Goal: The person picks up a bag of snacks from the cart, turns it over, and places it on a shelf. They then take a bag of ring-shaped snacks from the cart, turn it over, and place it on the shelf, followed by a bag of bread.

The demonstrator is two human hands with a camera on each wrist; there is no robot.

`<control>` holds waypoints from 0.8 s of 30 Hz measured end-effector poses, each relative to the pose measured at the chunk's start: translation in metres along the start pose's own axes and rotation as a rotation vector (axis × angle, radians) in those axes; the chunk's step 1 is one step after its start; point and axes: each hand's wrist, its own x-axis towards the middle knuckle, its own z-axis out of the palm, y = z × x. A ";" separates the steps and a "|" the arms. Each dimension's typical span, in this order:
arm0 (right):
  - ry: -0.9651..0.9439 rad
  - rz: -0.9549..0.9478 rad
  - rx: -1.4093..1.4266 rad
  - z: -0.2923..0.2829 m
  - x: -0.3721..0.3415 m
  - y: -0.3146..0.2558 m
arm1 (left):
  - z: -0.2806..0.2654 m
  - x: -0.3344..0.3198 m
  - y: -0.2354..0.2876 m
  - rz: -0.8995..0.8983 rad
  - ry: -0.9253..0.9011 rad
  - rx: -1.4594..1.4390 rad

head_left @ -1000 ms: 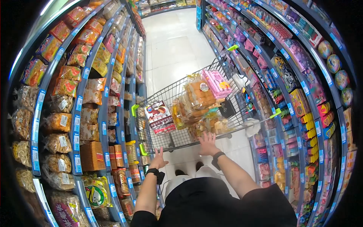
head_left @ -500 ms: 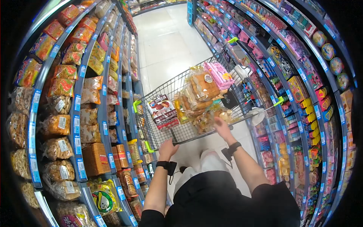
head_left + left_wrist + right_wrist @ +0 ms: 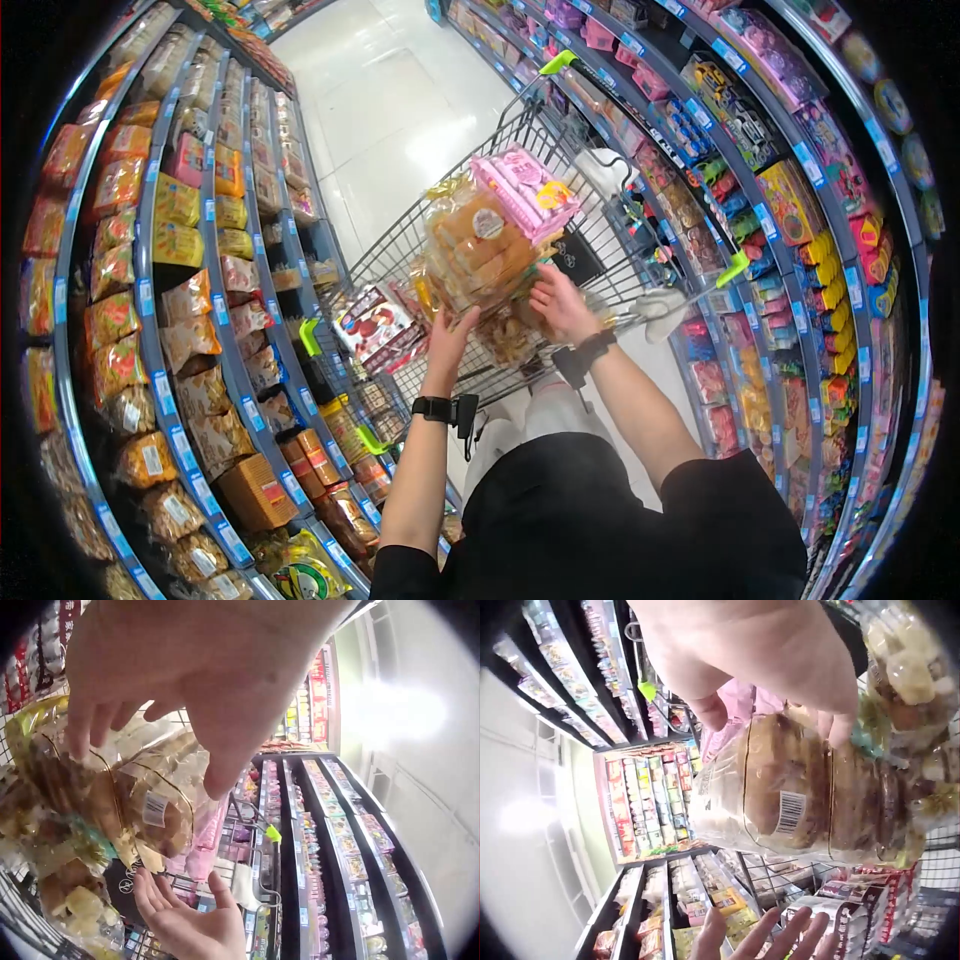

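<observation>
A clear bag of brown bread [image 3: 475,245] lies on other packages in the wire shopping cart [image 3: 375,255]. My left hand [image 3: 450,345] is at its near left side, and my right hand [image 3: 560,303] is at its near right side. In the right wrist view, the left hand [image 3: 772,941] has its fingers extended beside the bread bag [image 3: 787,787]. The left wrist view has the right hand [image 3: 195,922] with straight fingers close to the bag's end. A pink package [image 3: 525,193] lies against the bread.
Beside the bread sit a white-and-red package [image 3: 378,328] and a bag of pale pieces [image 3: 505,335]. A dark flat item [image 3: 577,257] lies at the cart's right. Stocked shelves [image 3: 210,300] line the left, with more shelves [image 3: 760,250] on the right.
Both hands have moved from the cart's near rim forward over the basket to the sides of the bread bag. The bread and pink package appear farther left and larger in the head view.
</observation>
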 end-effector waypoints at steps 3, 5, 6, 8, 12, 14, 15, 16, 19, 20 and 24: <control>0.094 0.045 -0.023 0.002 0.035 -0.005 | 0.010 0.050 -0.005 0.067 0.018 -0.047; 0.077 0.080 -0.028 -0.005 0.054 -0.011 | 0.021 0.074 -0.002 0.040 0.095 -0.103; 0.054 0.098 -0.013 -0.004 0.061 -0.016 | 0.031 0.079 0.009 0.035 0.104 -0.123; 0.015 0.113 -0.015 0.005 0.060 -0.027 | 0.043 0.073 0.036 0.088 0.111 -0.236; -0.188 0.206 -0.013 0.015 0.062 -0.027 | 0.052 0.104 0.008 0.256 0.239 0.106; -0.238 0.229 -0.033 0.018 0.061 -0.024 | 0.054 0.102 0.007 0.245 0.273 0.075; -0.208 0.202 -0.040 0.021 0.063 -0.024 | 0.054 0.102 0.011 0.243 0.307 0.045; -0.178 0.176 -0.044 0.023 0.061 -0.022 | 0.053 0.098 0.014 0.239 0.315 0.046; -0.137 0.167 -0.048 0.025 0.043 -0.024 | 0.048 0.087 0.018 0.223 0.306 -0.008; -0.146 0.174 -0.053 0.024 0.038 -0.023 | 0.047 0.083 0.018 0.216 0.264 -0.094; -0.195 0.174 -0.092 0.022 0.016 -0.022 | 0.034 0.057 0.016 0.129 0.179 -0.231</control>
